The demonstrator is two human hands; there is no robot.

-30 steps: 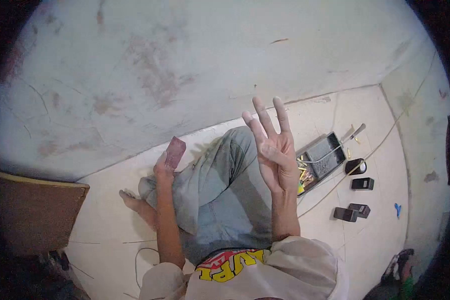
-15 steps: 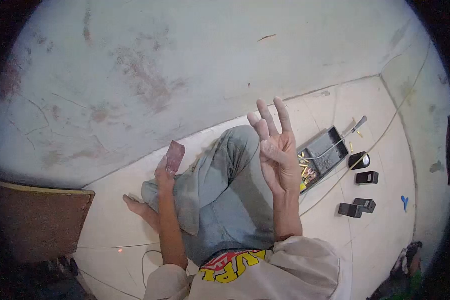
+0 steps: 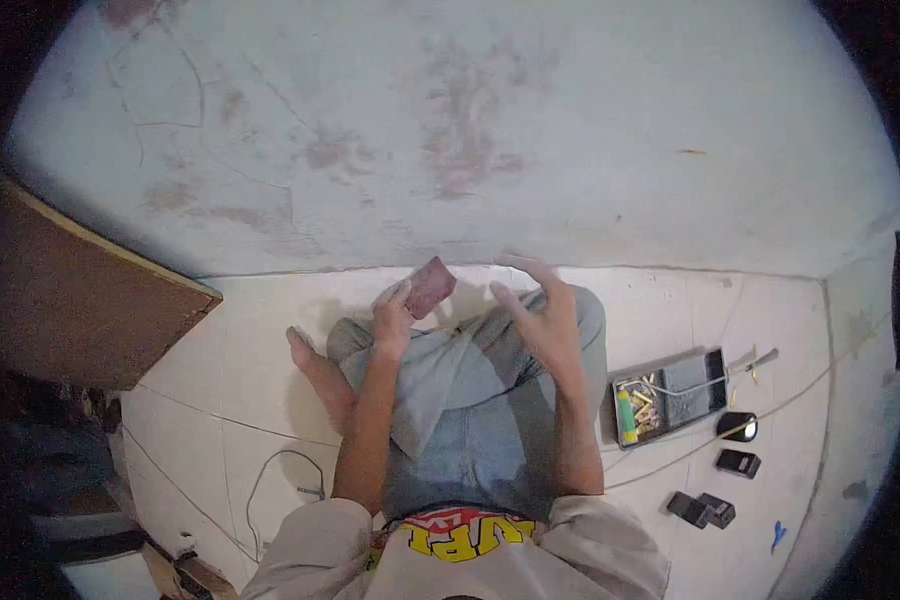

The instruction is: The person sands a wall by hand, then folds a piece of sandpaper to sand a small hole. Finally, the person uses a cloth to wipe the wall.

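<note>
A piece of dark red sandpaper (image 3: 431, 287) is pinched between the thumb and fingers of my left hand (image 3: 393, 318), held over my bent leg in front of the wall. My right hand (image 3: 548, 318) is raised above my other knee, a short way right of the sandpaper. Its thumb and fingers are apart and nothing is in them. Both forearms rise over my crossed legs (image 3: 460, 420) in grey-blue trousers.
A black paint tray (image 3: 715, 411) with small yellowish pieces and a roller frame (image 3: 705, 386) lies at right. Black blocks (image 3: 738, 463), a round black item (image 3: 737, 427) and a cable (image 3: 670, 465) are nearby. A stained wall (image 3: 570, 150) stands ahead; a brown board (image 3: 100, 290) stands left.
My view has turned left. My right hand has come down and in toward the left hand, from raised spread fingers to a loose open curve. The left hand still holds the sandpaper.
</note>
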